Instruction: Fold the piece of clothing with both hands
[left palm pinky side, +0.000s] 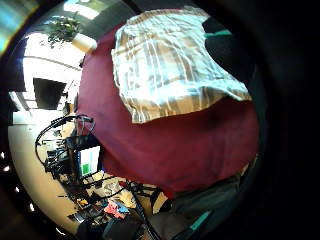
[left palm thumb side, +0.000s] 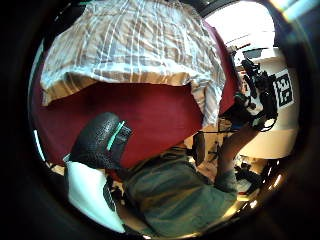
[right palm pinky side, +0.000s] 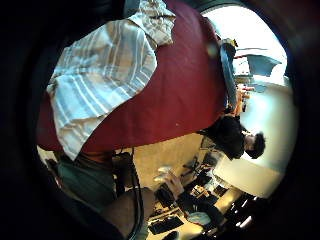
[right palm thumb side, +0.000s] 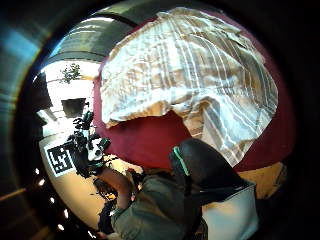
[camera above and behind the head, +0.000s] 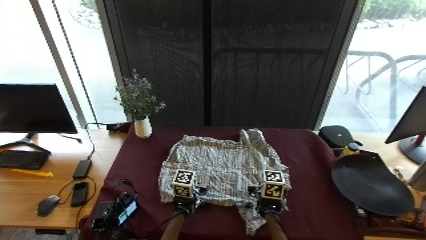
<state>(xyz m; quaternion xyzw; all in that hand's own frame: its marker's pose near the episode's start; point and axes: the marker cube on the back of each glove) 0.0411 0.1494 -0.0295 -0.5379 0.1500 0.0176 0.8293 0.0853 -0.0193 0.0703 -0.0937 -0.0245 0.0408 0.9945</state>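
Two hands: left hand (camera above and behind the head: 184, 199) and right hand (camera above and behind the head: 268, 200) at the garment's near edge; grip cannot be told.
Garment: striped shirt (camera above and behind the head: 223, 167) spread rumpled on maroon tablecloth (camera above and behind the head: 313, 200), mid-table.

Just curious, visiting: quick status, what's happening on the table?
Both hands at the shirt's near edge, grip not visible. Shirt rumpled on the red cloth, not yet folded. Nothing in the way.

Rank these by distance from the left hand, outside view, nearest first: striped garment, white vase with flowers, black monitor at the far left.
From the left hand:
1. Striped garment: spread on the maroon cloth, its near edge right at the hand.
2. White vase: at the table's far left corner, beyond the garment.
3. Black monitor: on the wooden desk, far left.
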